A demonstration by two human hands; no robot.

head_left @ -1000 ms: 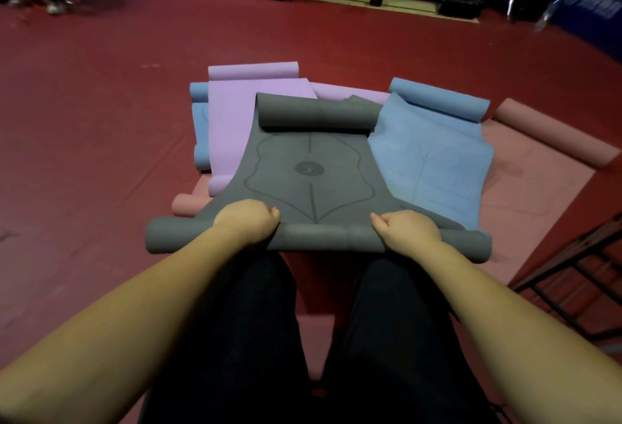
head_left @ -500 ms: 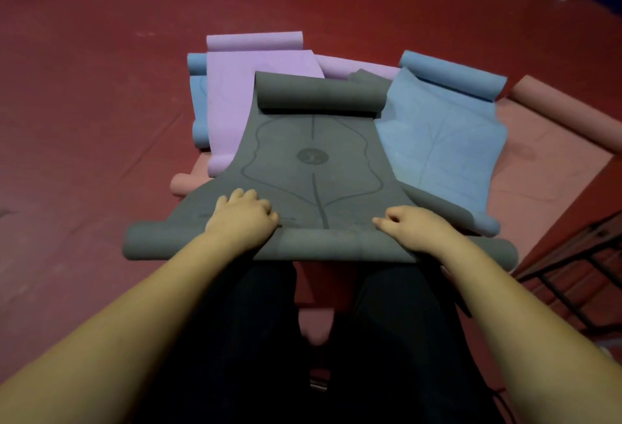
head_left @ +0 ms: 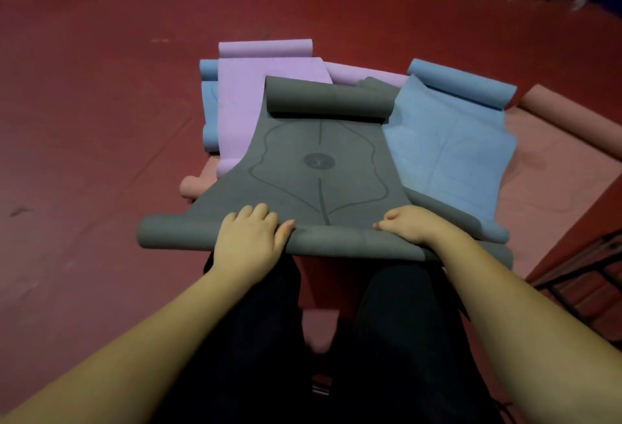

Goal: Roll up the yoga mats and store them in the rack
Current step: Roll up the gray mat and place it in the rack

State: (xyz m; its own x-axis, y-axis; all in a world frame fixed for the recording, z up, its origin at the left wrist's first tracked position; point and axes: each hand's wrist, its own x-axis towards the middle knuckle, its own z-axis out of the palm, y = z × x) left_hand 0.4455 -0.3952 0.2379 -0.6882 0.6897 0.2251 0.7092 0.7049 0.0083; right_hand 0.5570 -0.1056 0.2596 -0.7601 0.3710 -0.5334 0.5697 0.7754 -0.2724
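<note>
A grey yoga mat (head_left: 316, 167) with a printed line pattern lies on top of a pile of mats in front of my knees. Its far end is curled into a roll and its near end is rolled into a thin tube. My left hand (head_left: 249, 235) grips that near roll left of centre, fingers curled over its top. My right hand (head_left: 410, 225) grips the same roll right of centre, thumb pointing left. Under it lie a purple mat (head_left: 266, 103), a blue mat (head_left: 447, 144) on the right and a pink mat (head_left: 555, 171) at the bottom.
A second blue mat (head_left: 208, 103) peeks out at the pile's left edge. A black metal rack frame (head_left: 579, 275) stands at the right edge near my right arm. Red floor (head_left: 101, 120) spreads to the left and beyond the pile. Dark equipment lines the far wall.
Both hands have pushed the grey mat's near roll a little forward over the flat part, and their fingers have shifted over the top of the roll. The other mats have not moved.
</note>
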